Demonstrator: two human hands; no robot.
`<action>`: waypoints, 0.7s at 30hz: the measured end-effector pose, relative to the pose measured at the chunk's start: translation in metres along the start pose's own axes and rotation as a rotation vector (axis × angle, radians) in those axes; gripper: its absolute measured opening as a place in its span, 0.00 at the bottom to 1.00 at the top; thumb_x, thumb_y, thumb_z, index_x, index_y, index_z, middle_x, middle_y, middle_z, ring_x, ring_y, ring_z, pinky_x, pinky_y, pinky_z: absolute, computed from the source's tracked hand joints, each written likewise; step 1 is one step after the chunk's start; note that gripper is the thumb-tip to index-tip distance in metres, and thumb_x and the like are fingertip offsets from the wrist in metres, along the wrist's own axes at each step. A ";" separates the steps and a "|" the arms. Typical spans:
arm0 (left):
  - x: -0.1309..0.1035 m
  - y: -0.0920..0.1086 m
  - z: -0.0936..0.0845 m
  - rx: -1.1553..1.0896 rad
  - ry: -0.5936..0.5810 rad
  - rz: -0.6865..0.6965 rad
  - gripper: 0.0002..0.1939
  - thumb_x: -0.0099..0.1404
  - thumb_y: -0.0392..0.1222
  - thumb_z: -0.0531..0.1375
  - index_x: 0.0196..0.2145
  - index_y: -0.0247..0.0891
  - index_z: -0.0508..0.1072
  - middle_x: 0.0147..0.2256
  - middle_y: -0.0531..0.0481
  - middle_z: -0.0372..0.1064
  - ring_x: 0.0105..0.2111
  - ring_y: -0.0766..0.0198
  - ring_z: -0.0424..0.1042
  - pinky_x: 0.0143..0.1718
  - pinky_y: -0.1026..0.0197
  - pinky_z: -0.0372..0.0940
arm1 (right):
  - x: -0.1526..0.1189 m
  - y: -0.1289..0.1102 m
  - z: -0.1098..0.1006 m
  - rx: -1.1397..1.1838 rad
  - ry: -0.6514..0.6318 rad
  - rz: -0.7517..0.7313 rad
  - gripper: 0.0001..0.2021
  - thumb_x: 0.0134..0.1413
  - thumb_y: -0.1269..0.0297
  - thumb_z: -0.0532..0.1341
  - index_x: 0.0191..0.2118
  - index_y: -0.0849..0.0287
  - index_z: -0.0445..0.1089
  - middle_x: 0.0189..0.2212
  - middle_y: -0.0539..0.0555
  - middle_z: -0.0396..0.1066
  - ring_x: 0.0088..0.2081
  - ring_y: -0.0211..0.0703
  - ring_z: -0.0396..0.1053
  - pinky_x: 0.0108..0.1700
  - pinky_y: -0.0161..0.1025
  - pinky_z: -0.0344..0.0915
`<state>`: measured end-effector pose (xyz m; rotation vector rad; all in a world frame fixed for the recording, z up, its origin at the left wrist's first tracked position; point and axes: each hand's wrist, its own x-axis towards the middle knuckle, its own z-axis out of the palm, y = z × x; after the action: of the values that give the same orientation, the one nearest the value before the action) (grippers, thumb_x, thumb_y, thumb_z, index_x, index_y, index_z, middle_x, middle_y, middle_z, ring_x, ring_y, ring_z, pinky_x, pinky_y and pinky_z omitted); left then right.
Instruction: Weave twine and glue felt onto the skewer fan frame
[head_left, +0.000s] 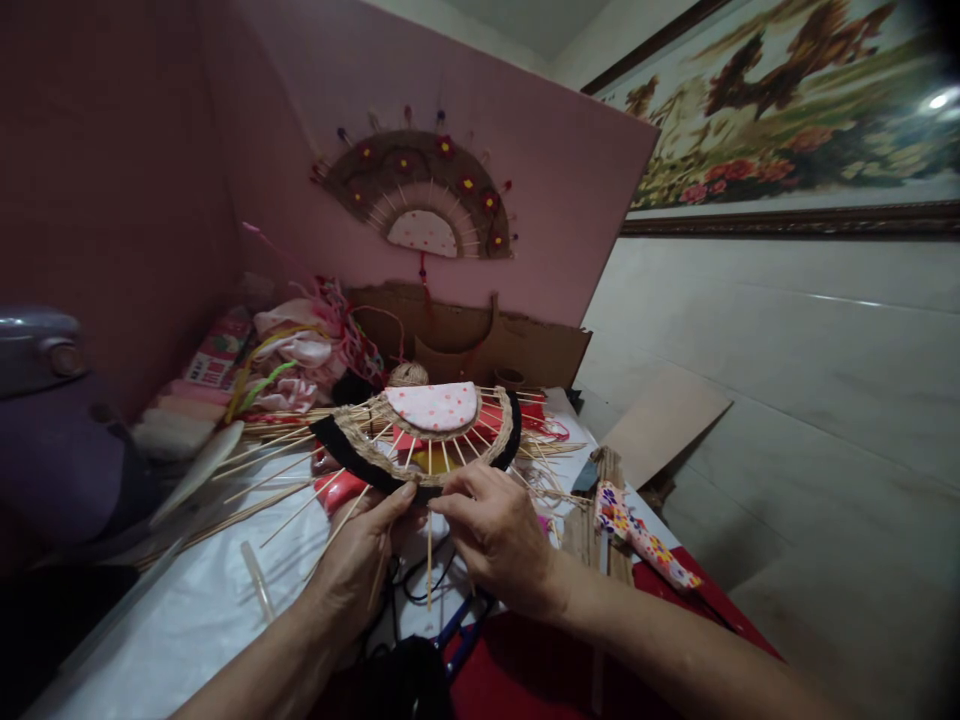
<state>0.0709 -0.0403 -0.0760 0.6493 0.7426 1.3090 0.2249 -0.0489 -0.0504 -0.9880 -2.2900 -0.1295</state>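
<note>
Both hands held a half-made fan (420, 430) upright over the middle of the table (195, 610). Left hand (360, 560) pinched the fan's black rim at the bottom, thumb and fingers closed on it. Right hand (499, 535) gripped the same lower edge just beside the left, fingers closed near the centre stick (429, 570) that hung down between the two hands. Fan had a pink dotted centre, a jute ring, thin sticks radiating out. Loose sticks (277, 470) lay spread across the table's left side, touching the fan's left end. Twine ball (408, 375) sat just behind the fan. Pile of cloth and yarn (300, 355) at the table's back left. Flowered cloth roll (641, 535) lay near the right edge, right of the right hand. Red cloth (540, 665) covered the near right corner. Finished fan (424, 195) hung on the pink board (570, 170) behind the table. Cardboard (480, 340) leaned below it.
</note>
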 end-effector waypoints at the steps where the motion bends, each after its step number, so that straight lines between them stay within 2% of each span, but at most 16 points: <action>1: 0.000 0.000 0.000 -0.003 0.001 -0.004 0.16 0.52 0.36 0.65 0.41 0.37 0.74 0.36 0.48 0.74 0.32 0.66 0.70 0.30 0.66 0.64 | 0.000 0.000 0.000 -0.010 -0.002 -0.005 0.13 0.45 0.75 0.56 0.38 0.59 0.71 0.34 0.55 0.67 0.36 0.43 0.61 0.36 0.40 0.56; 10: 0.000 0.002 0.003 -0.046 -0.023 0.007 0.14 0.53 0.35 0.64 0.39 0.37 0.74 0.34 0.48 0.74 0.30 0.65 0.71 0.30 0.65 0.63 | -0.001 0.000 0.001 -0.090 0.006 -0.058 0.13 0.46 0.74 0.57 0.38 0.58 0.72 0.35 0.55 0.67 0.36 0.44 0.60 0.35 0.40 0.54; 15: 0.001 0.001 0.003 -0.027 -0.024 0.015 0.11 0.54 0.35 0.63 0.38 0.37 0.74 0.32 0.51 0.73 0.28 0.68 0.68 0.28 0.66 0.62 | 0.000 0.002 0.000 -0.041 0.032 -0.064 0.11 0.48 0.74 0.57 0.39 0.60 0.71 0.36 0.55 0.69 0.37 0.45 0.61 0.37 0.42 0.55; 21: 0.000 0.001 0.003 0.002 -0.030 0.034 0.12 0.53 0.37 0.64 0.38 0.35 0.74 0.36 0.48 0.73 0.33 0.64 0.69 0.35 0.63 0.64 | 0.002 0.003 0.000 0.012 0.087 -0.021 0.09 0.51 0.74 0.54 0.37 0.61 0.69 0.34 0.56 0.70 0.37 0.44 0.63 0.39 0.42 0.58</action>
<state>0.0730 -0.0406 -0.0736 0.6845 0.7117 1.3271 0.2260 -0.0460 -0.0493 -0.9341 -2.2204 -0.1643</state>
